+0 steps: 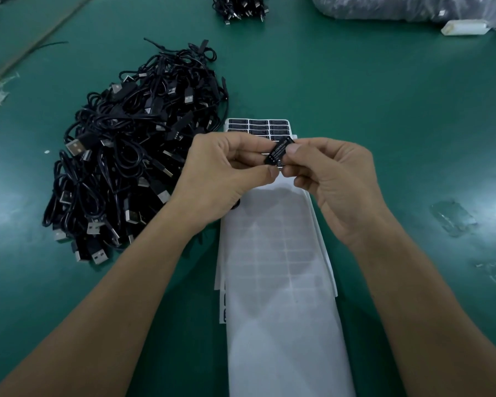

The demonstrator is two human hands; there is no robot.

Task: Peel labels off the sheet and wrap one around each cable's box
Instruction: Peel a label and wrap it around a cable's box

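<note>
Both hands meet above the label sheet (272, 253), a long white backing strip whose near part is bare. A few rows of black labels (258, 128) remain at its far end. Between the fingertips is a small black cable box (278, 152) with a black label reading "LED CONTROLLER" on it. My left hand (224, 173) pinches the box from the left with thumb and fingers. My right hand (327, 176) pinches it from the right, thumb on the label. The box's cable is hidden under my left hand.
A big pile of black USB cables (132, 156) lies left of the sheet on the green table (384, 104). A second cable bundle (241, 7) sits at the far edge. A plastic bag (398, 7) and a white object (464, 27) are at the far right.
</note>
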